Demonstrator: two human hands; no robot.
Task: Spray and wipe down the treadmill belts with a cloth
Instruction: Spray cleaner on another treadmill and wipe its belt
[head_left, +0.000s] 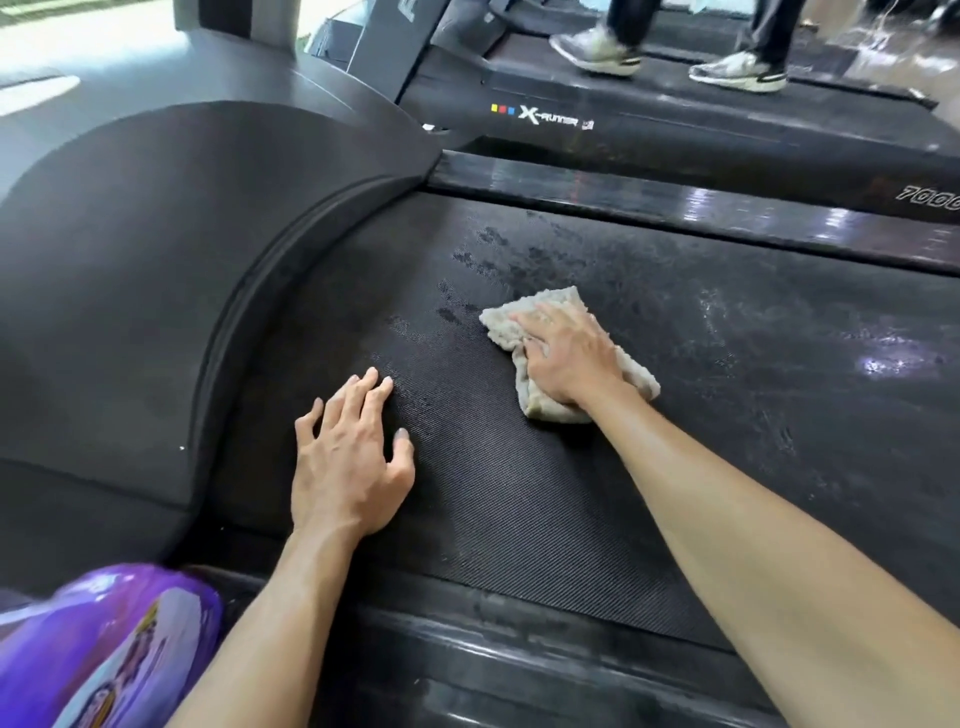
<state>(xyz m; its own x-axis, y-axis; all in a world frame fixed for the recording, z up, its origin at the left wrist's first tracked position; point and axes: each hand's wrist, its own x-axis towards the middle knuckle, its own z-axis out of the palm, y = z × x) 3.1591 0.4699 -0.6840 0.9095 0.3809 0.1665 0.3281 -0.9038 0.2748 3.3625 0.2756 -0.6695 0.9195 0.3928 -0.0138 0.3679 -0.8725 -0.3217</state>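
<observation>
Right hand (569, 358) lay flat on the crumpled beige terry cloth (550, 332), fingers (530, 318) straight and close together, pressing it onto the black textured treadmill belt (519, 493), mid-belt. Left hand (348, 462) was braced on the belt nearer the curved black plastic motor hood (156, 270), fingers spread, holding nothing.

Wipe step looked underway: wet spray blotches (488, 254) sat just beyond the cloth, unwiped. Best approach, I'd judge: keep the palm flat, overlap strokes, push through the blotches toward the glossy far side rail (675, 202).

Room: belt was open to the right; the hood seam closed off the left. Purple glossy plastic bottle (104, 649) sat at the near-left corner, well apart from the cloth. Someone's grey sneakers (597, 52) were on the neighbouring treadmill.
</observation>
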